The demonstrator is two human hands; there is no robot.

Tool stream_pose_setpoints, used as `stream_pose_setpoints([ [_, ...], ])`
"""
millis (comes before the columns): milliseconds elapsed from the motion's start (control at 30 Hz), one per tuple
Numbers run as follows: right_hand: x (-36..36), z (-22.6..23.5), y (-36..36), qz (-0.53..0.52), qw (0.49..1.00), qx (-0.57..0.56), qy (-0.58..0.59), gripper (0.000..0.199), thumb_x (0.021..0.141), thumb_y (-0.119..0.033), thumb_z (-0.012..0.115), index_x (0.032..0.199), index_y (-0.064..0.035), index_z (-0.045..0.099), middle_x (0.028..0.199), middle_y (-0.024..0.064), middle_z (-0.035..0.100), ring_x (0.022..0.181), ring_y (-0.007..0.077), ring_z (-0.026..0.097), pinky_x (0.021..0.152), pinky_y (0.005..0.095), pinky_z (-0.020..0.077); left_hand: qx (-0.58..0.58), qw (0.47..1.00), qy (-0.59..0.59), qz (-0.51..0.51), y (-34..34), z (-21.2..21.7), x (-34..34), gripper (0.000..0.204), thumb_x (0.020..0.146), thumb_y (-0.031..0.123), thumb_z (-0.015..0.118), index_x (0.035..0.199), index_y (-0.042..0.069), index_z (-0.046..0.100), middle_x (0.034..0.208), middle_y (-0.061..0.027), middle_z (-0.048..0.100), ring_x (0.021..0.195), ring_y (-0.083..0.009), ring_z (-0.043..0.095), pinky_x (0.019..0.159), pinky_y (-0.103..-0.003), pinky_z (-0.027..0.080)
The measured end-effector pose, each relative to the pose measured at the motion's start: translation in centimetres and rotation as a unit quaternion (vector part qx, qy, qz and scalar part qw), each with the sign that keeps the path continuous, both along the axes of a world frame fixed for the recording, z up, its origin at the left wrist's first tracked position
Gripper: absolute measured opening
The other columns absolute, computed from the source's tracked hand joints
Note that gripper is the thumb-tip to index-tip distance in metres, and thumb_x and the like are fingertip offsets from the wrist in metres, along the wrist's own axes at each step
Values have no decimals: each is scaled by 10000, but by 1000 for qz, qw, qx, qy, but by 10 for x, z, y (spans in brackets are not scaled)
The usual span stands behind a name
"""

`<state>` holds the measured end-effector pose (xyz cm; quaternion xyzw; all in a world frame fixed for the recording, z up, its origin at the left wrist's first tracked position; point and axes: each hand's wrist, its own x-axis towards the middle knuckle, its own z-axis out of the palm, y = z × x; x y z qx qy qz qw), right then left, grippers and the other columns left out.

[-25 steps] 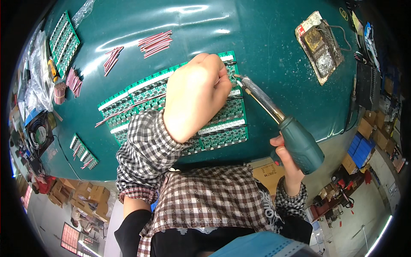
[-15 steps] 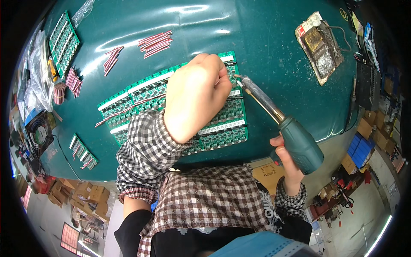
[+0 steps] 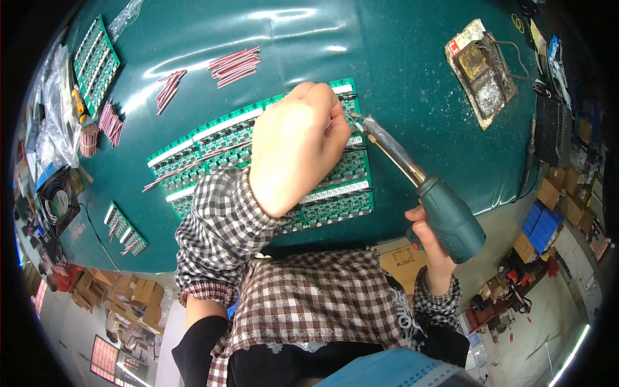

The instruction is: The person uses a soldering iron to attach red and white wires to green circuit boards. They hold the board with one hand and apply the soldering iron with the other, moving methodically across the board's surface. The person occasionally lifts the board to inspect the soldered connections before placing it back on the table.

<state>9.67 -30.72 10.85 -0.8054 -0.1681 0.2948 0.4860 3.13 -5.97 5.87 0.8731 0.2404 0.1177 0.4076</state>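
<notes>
Right hand (image 3: 440, 253) wraps a green-handled soldering gun (image 3: 452, 219) | its tip (image 3: 360, 117) at the circuit boards' (image 3: 335, 201) upper right | left hand (image 3: 291, 147) bunched above them, its hold impossible to tell

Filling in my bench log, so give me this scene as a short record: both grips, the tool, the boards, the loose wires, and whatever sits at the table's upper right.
Left grip: curled over the circuit boards; anything pinched is unclear
Right grip: around a green-handled soldering iron
Tip: close to the left grip; contact unclear
Loose wires: red-and-white bundle beyond the boards; smaller bundle left of it
Upper right: stained holder
</notes>
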Motion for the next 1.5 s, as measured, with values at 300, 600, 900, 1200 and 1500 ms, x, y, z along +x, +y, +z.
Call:
stream_pose_setpoints([
  [300,0,-1,1,9,1000,-3,-21,382,709,-107,833,993,20,611,808,79,688,739,143,669,690,268,536,2,1000,0,0,-1,0,0,90,730,24,644,759,24,560,696,-88,561,570,-211,547,528,-319,443],
  [600,-2,0,2,-6,1000,-22,-3,399,698,-118,846,977,13,592,804,75,679,731,133,653,682,262,527,-1,1000,-6,0,0,0,0,93,723,23,644,754,25,557,685,-87,554,561,-219,535,522,-327,430],
  [900,0,0,-2,20,999,-22,-45,375,706,-112,835,971,16,604,812,75,682,742,141,666,685,273,535,-3,1000,1,4,-1,1,0,91,726,27,646,753,30,559,688,-82,556,555,-211,536,526,-323,436],
  [1200,-2,3,3,-14,1000,-9,-8,370,704,-114,838,966,14,610,809,76,684,741,142,668,688,272,537,5,1000,0,3,-1,0,0,89,725,25,644,750,29,559,690,-83,559,562,-214,539,526,-325,435],
  [1500,-1,-5,-4,33,998,-16,-44,398,700,-114,843,983,20,598,804,82,685,734,140,666,686,270,534,3,1000,1,4,-1,1,0,92,723,27,647,749,31,559,684,-81,554,570,-221,543,533,-330,436],
])
